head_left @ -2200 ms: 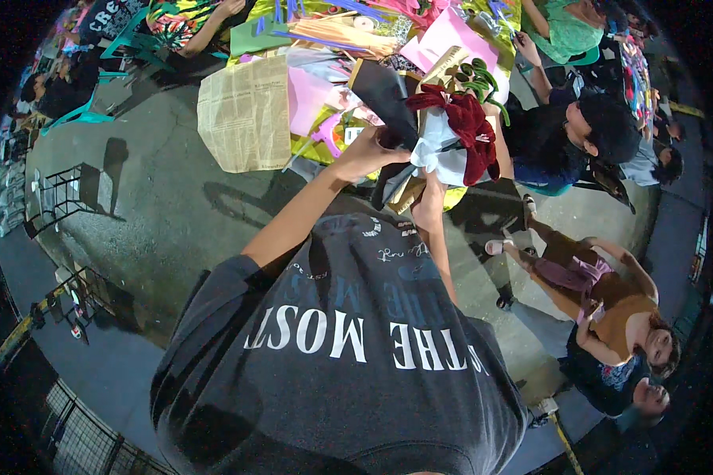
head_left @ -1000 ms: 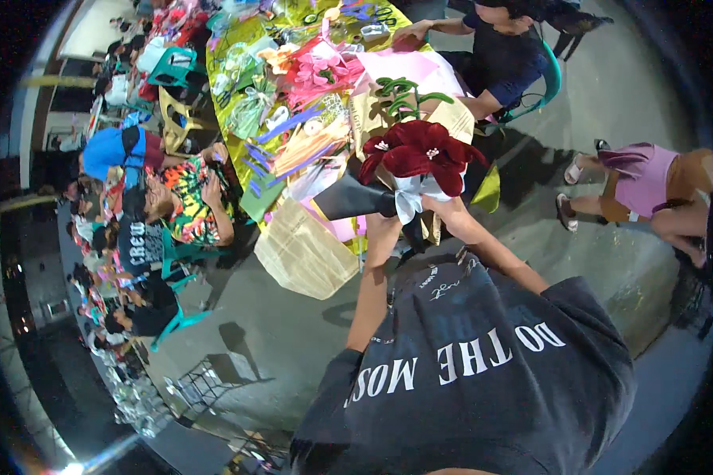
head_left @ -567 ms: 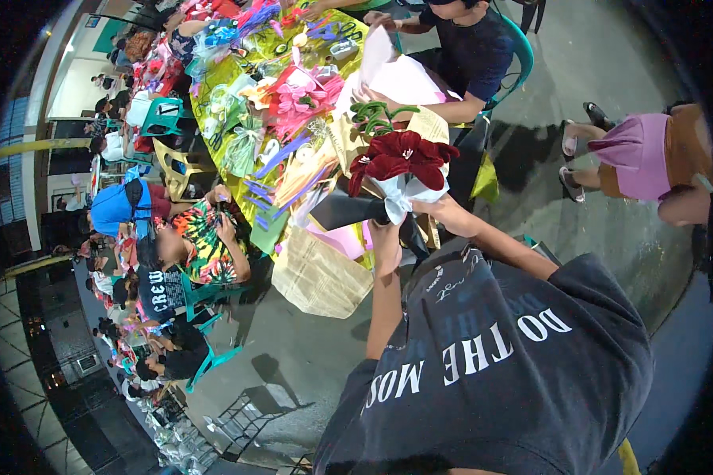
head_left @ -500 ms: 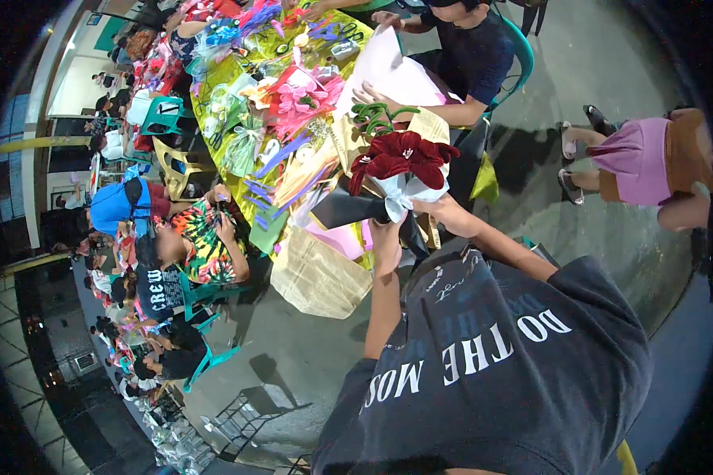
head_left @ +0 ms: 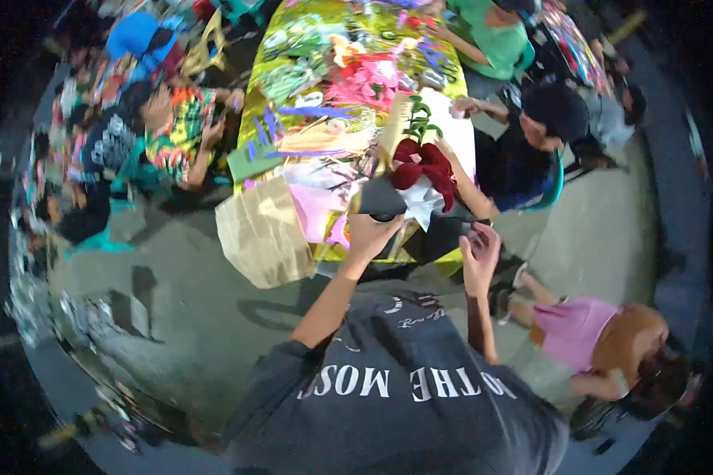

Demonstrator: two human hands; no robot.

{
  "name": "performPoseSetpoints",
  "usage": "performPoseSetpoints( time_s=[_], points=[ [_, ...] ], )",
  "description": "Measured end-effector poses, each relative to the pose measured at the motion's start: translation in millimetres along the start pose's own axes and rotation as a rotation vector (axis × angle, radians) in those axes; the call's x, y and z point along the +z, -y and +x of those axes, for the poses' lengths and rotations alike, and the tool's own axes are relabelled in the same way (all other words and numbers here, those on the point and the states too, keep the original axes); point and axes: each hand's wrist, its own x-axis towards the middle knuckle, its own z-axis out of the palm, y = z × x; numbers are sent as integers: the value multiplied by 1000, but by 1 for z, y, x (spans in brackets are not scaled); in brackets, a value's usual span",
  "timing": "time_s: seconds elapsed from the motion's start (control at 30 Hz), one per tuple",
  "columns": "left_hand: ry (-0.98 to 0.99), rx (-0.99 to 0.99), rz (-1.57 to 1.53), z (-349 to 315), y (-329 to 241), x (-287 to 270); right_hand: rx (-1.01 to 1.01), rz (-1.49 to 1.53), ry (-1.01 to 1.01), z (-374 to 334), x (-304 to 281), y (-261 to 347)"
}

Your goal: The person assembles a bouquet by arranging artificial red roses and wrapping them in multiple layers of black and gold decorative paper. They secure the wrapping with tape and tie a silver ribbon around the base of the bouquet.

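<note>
- Yellow-covered table (head_left: 253, 117) runs away from you at 12 o'clock, taking your chest as the dial's centre; grey floor (head_left: 186, 253) spreads around 9 and 10, looking smooth and hard.
- At 1 o'clock sits a co-worker in a dark cap (head_left: 557, 109); at half past 10, a person in a brightly patterned shirt (head_left: 181, 131); at 3, a person in pink and brown (head_left: 594, 336).
- Your bouquet (head_left: 417, 207) is at 12 o'clock, over the table's near end, between your hands.
- Its dark red flower (head_left: 434, 168) has broad, soft-looking petals; white wrapping (head_left: 421, 198) sits below, pointed at the edges, with looped fuzzy green stems (head_left: 421, 127) beyond.
- Your left hand (head_left: 375, 235) has thumb and fingers closed on the smooth black wrap (head_left: 379, 198) at the bouquet's near left.
- Your right hand (head_left: 481, 252) is beside the bouquet's near right, fingers curled; blur hides whether they pinch anything, so you cannot tell.
- Thin brown printed paper (head_left: 265, 233) hangs past the edge at 10 o'clock; slender peach strips (head_left: 317, 140) lie at 11, frilly pink pieces (head_left: 364, 83) near 12.
</note>
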Motion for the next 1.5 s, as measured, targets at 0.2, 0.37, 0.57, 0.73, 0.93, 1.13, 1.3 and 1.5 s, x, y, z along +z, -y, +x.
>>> performPoseSetpoints(
  time_s=[0.2,0.37,0.57,0.73,0.93,1.13,1.3,1.5],
  points=[
    [-123,177,-108,4,15,-33,-646,-425,294,-2,62,137],
    [-258,378,236,-7,44,-52,-668,-667,619,10,116,141],
    [-86,143,399,-21,82,-78,-672,-711,689,12,131,107],
    [-168,160,310,-28,101,-89,-527,-653,618,7,129,90],
    [-112,63,381,-32,97,-99,-500,-646,522,12,131,74],
    [-74,30,444,-29,103,-103,-611,-864,428,-10,189,111],
    [-96,30,476,-27,97,-107,-583,-966,446,7,195,105],
    [-117,84,396,-27,96,-120,-334,-670,636,33,174,90]
  ],
)
